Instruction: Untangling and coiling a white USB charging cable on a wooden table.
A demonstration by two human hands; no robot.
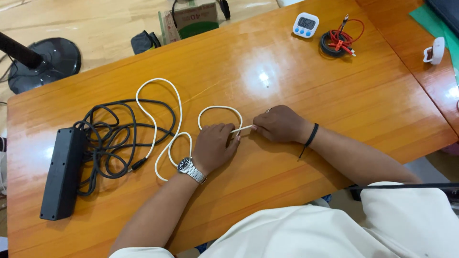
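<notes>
At the far edge of my table [287, 67] stands a small white digital timer [305, 25], rounded at the corners, with a grey screen [306, 22] showing dark digits and a row of blue buttons beneath it. Beyond the table, on the floor, sits a brown cardboard package [193, 20], roughly rectangular, with a green patch on its face and a clear wrap over part of it. I can see no other labels, signs or screens.
</notes>
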